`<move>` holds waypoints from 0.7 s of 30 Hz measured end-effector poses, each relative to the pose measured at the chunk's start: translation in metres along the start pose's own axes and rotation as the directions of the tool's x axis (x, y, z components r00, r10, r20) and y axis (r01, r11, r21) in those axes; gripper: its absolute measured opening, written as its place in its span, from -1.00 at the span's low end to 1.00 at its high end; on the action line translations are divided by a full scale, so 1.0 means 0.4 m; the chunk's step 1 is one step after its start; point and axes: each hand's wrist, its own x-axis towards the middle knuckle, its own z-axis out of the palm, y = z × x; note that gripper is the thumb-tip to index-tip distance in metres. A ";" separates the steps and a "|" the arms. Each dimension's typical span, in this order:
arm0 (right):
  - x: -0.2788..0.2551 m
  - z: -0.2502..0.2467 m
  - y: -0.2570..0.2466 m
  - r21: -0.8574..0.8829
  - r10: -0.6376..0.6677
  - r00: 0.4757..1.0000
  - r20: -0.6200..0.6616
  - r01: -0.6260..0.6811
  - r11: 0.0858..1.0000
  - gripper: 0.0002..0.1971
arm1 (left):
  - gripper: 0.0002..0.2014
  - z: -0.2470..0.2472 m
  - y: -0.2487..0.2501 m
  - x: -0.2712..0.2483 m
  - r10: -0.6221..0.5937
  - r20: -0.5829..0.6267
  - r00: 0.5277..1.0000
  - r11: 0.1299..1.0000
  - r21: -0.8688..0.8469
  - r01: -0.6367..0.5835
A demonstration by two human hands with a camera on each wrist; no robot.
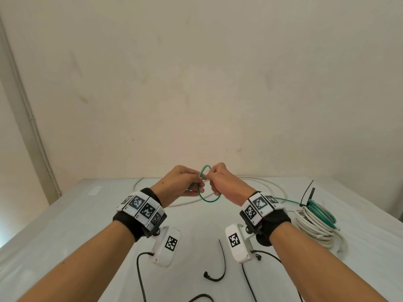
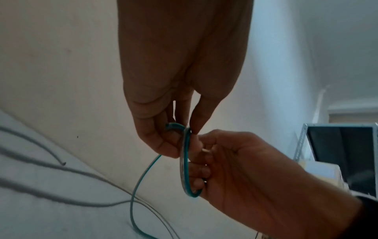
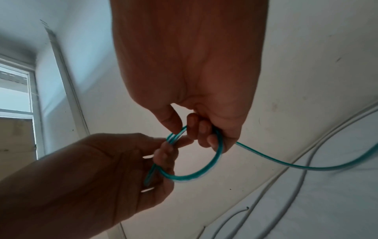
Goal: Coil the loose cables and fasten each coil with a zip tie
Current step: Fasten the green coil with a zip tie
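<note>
Green cable [image 1: 208, 198] is up in the air between my two hands, above the white table [image 1: 65, 225], bent into a small loop. My left hand [image 1: 182, 182] pinches the top of that loop where the strands cross, thumb and fingertips curled in tight on it, and my right hand [image 1: 224, 182] has its fingers curled round the other side of the same loop, so both hands are closed on the wire and nearly touching each other. From the right wrist view you can see the loop [image 3: 196, 171] hanging under my fingers and the free length trailing off to the right. That tail runs behind my right wrist over to a pile on the right side of the table, where a white cable coil [image 1: 316, 227] sits with a green coil [image 1: 321, 211] lying on top of it, black zip ties [image 1: 306, 192] sticking up from the bundle. A loose white cable [image 1: 261, 182] curves along the far edge of the table behind my hands. Closer to me, one black zip tie [image 1: 221, 264] lies bent on the table between my forearms, not touching anything.
</note>
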 end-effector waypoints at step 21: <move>0.027 -0.017 -0.006 -0.035 -0.318 0.943 -0.099 0.316 0.948 -0.78 | -0.56 0.000 0.023 -0.034 -0.136 -0.074 0.988 0.988 0.061 0.141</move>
